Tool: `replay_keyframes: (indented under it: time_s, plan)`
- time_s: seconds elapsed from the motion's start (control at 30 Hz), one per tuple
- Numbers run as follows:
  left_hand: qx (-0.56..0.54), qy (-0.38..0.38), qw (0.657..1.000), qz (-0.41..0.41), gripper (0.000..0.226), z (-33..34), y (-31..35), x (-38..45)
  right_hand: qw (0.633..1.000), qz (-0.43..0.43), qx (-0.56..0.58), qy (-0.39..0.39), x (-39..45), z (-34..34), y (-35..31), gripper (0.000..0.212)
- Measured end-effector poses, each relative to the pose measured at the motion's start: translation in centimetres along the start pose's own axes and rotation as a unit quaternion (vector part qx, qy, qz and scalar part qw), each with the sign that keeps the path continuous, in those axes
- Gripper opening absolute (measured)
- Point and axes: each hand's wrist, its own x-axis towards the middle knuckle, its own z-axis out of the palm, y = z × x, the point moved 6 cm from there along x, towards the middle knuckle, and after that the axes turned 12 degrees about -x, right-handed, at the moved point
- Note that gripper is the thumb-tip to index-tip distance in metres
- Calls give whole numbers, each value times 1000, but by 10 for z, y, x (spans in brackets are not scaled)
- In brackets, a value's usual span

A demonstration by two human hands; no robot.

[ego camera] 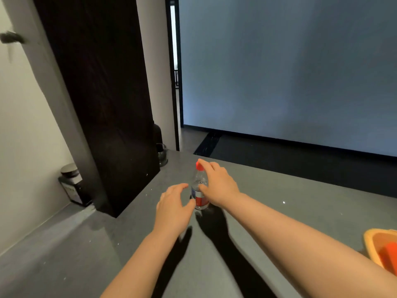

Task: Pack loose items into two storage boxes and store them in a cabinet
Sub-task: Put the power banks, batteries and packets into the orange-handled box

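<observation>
Bottle (200,188) stands upright on grey counter (279,196), near its far edge, long axis vertical, red cap up. My right hand (217,186) wraps it from right: forefinger over cap, thumb on label side. My left hand (174,203) sits spread just left of bottle, thumb tip about touching base, gripping nothing. Right hand nearer, has bottle. Orange box (373,239) at near right edge, well apart, so carry goes right and back toward me.

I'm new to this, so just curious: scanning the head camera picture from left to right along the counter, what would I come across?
Dark jar by the wall → dark cabinet panel → glass cup → left hand → water bottle with the right hand on it → orange box at the far right edge.
</observation>
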Motion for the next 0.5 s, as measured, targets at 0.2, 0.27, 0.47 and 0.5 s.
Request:
replay_keyframes:
  time_s: [0.2,0.27,0.47,0.5]
  plan:
    - [5,-36,998,-41,54,22,-19,43,999,-3,-42,0,33,7,2,43]
    - [9,-44,998,-42,55,28,-22,45,998,-2,-53,19,30,1,5,31]
    - [-8,-69,998,1,52,35,2,15,998,55,-11,16,-23,-24,39,24]
    - [-11,-72,997,15,51,37,10,5,998,65,-1,25,-38,-34,48,24]
